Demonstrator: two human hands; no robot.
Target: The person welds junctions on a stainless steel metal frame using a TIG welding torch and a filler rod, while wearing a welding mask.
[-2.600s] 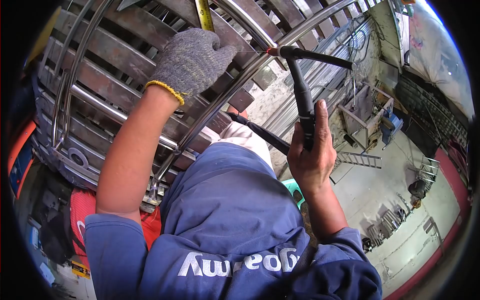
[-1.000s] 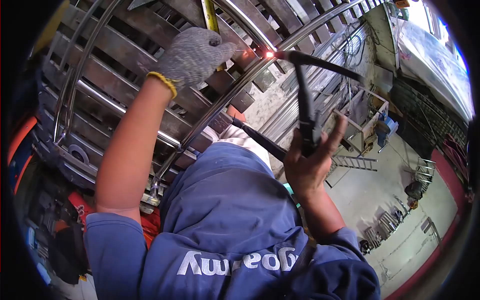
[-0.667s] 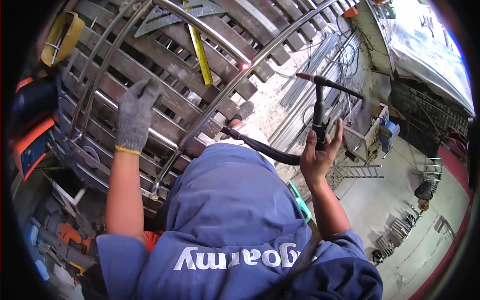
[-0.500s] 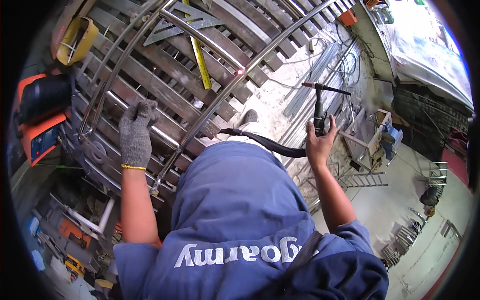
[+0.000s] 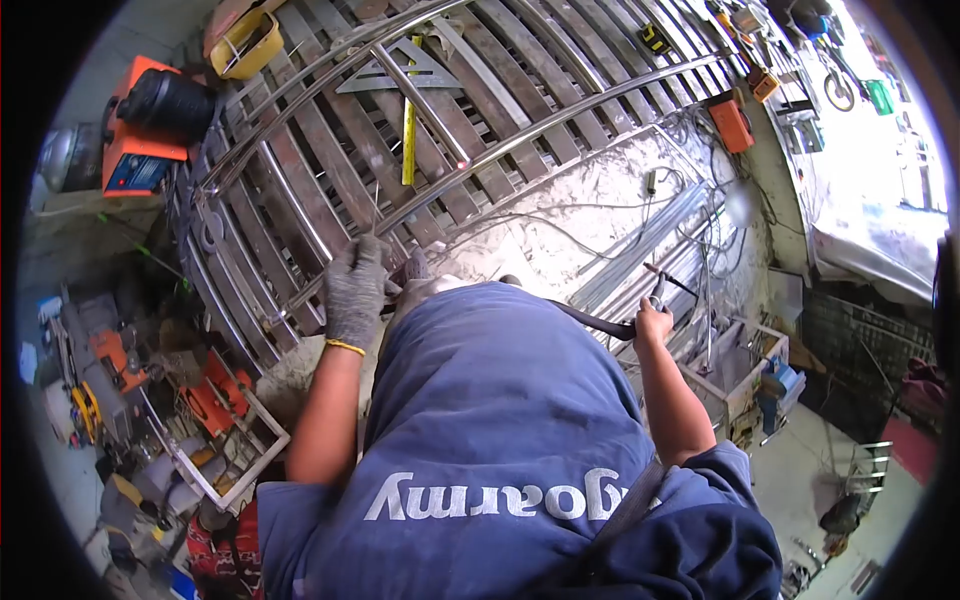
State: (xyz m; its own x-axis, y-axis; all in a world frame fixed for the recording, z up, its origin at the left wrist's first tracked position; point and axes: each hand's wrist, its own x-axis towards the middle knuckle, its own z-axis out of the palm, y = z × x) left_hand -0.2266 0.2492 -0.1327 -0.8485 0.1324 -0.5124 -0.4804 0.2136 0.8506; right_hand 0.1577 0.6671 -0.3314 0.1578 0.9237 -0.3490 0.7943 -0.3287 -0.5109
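My left hand [image 5: 357, 290], in a grey knitted glove with a yellow cuff, is closed on a thin filler rod [image 5: 376, 208] that points up over the slatted bench. It is at the near edge of a shiny metal tube frame [image 5: 440, 185]. My bare right hand [image 5: 653, 324] grips a TIG welding torch [image 5: 659, 287], held out to the right, its black cable running back to my waist. A small reddish spot glows at a joint [image 5: 463, 163] of the frame. A set square [image 5: 380, 78] and a yellow ruler [image 5: 408, 145] rest on the slats beside it.
An orange welding machine [image 5: 140, 130] stands left, near a yellow tub [image 5: 245, 48]. Metal bars [image 5: 635, 245] and loose cables cover the floor at right. A metal box frame [image 5: 735, 365] stands beyond my right arm; tools clutter the lower left.
My view has turned and my body has shifted along the bench. My left hand has left the tube frame's middle for its near edge. The torch is lower and tilted differently; the joint's glow has dimmed.
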